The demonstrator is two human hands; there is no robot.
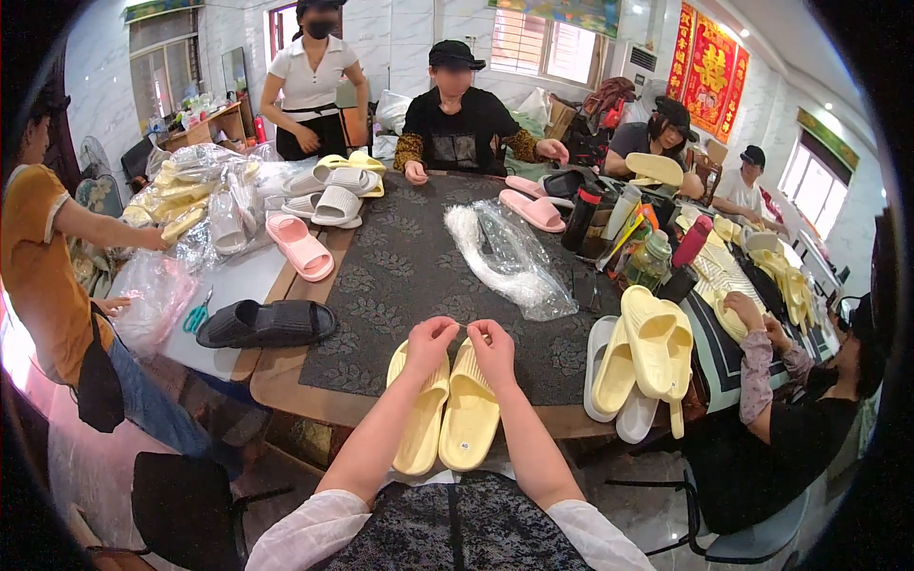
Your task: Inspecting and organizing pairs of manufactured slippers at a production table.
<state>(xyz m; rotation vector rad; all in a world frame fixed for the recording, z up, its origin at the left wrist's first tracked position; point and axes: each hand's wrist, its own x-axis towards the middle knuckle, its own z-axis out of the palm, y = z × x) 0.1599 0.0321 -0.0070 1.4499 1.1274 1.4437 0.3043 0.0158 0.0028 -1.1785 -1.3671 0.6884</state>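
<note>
A pair of pale yellow slide sandals point(468, 443) lies side by side at the table's near edge, toes pointing away from me. Over their straps, my left hand point(433, 344) and my right hand point(491, 350) are close together, both closed in a pinch. Something thin and pale seems to run between the fingertips, too fine to name. Beyond my hands, a bundle of thin white strands point(468, 238) lies in a clear plastic bag point(550, 303). More yellow slide sandals point(655, 343) are stacked on white ones point(602, 362) to the right of my hands.
Black sandals point(267, 324) and teal scissors point(197, 317) lie left; a pink sandal point(300, 247) is behind them. A bottle point(649, 259) and a dark tumbler point(581, 217) stand right. Several people sit or stand around the table point(381, 285), some handling sandals.
</note>
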